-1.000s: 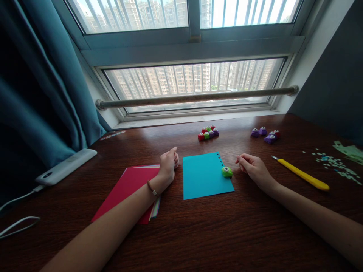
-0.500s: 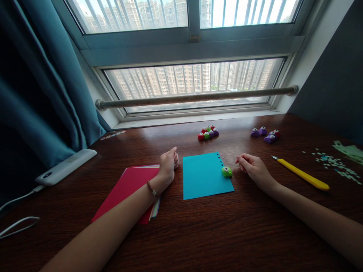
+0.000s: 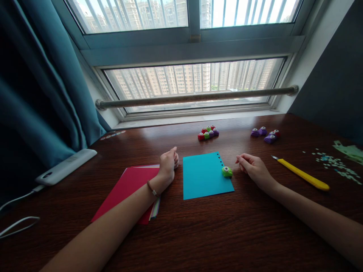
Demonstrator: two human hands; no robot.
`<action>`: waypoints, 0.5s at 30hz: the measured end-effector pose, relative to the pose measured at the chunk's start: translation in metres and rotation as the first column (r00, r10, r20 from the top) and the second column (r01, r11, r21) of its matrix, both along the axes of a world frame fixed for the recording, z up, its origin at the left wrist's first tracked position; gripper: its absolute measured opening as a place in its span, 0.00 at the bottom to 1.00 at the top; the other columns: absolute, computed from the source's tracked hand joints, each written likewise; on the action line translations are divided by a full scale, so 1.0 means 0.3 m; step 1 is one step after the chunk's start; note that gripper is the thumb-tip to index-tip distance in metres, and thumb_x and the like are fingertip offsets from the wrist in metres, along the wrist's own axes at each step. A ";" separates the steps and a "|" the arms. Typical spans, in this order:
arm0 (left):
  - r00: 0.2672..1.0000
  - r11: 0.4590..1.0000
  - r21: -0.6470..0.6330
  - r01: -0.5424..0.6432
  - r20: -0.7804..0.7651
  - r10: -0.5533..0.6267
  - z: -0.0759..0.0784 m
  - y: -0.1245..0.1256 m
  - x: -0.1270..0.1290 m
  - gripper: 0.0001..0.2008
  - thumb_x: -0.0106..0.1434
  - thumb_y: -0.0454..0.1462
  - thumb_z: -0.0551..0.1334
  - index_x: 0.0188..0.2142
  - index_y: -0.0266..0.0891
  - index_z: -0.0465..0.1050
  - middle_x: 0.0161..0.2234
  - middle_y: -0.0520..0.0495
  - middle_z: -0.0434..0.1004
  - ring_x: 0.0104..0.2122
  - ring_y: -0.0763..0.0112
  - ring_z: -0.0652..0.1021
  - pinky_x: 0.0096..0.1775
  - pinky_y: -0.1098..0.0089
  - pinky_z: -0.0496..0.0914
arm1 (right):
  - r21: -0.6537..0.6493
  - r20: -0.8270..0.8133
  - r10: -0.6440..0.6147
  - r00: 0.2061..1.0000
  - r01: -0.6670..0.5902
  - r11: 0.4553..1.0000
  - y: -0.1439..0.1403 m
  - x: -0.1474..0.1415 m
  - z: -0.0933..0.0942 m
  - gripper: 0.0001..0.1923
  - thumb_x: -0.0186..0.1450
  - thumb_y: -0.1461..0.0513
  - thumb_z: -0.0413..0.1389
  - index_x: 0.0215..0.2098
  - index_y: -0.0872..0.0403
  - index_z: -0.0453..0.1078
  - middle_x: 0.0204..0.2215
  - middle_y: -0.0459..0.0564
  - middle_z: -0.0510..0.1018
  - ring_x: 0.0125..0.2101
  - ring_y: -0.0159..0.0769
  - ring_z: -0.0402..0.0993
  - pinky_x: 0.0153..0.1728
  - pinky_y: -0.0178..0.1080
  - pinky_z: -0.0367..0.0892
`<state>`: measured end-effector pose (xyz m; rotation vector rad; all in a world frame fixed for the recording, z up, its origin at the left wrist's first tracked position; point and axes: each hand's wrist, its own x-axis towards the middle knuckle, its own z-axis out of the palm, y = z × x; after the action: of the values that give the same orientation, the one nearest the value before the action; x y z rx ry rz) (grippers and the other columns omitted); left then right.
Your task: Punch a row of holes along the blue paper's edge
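Note:
A blue sheet of paper (image 3: 202, 177) lies on the table between my hands, with a few small punched holes along its upper right edge. A green craft punch (image 3: 227, 172) sits on that right edge, below the holes. My left hand (image 3: 168, 163) is closed in a loose fist left of the blue sheet, its wrist over a stack of coloured paper (image 3: 127, 189) with red on top. My right hand (image 3: 253, 168) rests on the table just right of the punch, apart from it. Its fingers are curled together, and nothing shows in them.
Several small punches (image 3: 208, 133) stand in a group at the back, and more purple and red ones (image 3: 266, 135) to their right. A yellow craft knife (image 3: 304, 174) lies beyond my right hand, near scattered paper bits (image 3: 337, 164). A white power strip (image 3: 66, 166) lies at left.

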<state>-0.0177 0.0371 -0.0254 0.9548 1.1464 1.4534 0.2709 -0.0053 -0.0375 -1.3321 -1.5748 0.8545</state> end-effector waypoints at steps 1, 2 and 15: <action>1.000 1.000 0.001 0.000 0.000 0.000 0.000 0.000 0.000 0.22 0.55 0.41 0.58 0.13 0.39 0.48 0.10 0.59 0.48 0.09 0.83 0.52 0.13 0.77 0.44 | 0.001 0.001 0.002 1.000 -0.002 1.000 0.000 0.000 0.000 0.18 0.64 0.51 0.49 0.27 0.56 0.67 0.15 0.42 0.62 0.17 0.28 0.54 0.19 0.33 0.51; 1.000 1.000 0.002 0.000 0.001 0.000 0.001 0.000 0.001 0.22 0.55 0.41 0.58 0.12 0.39 0.48 0.10 0.59 0.48 0.09 0.83 0.52 0.13 0.77 0.44 | 0.001 0.001 0.002 1.000 -0.002 1.000 0.000 0.000 -0.001 0.18 0.64 0.51 0.49 0.27 0.56 0.67 0.15 0.42 0.62 0.17 0.28 0.54 0.19 0.33 0.51; 1.000 1.000 0.004 0.004 0.005 -0.004 0.001 -0.002 0.001 0.22 0.55 0.41 0.58 0.12 0.39 0.48 0.09 0.59 0.48 0.09 0.83 0.51 0.13 0.77 0.43 | -0.003 0.008 -0.001 1.000 0.001 1.000 -0.004 0.003 0.001 0.18 0.64 0.51 0.49 0.27 0.56 0.67 0.15 0.42 0.62 0.17 0.28 0.54 0.20 0.33 0.51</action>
<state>-0.0175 0.0366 -0.0251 0.9551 1.1384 1.4545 0.2717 -0.0067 -0.0372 -1.3400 -1.5798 0.8524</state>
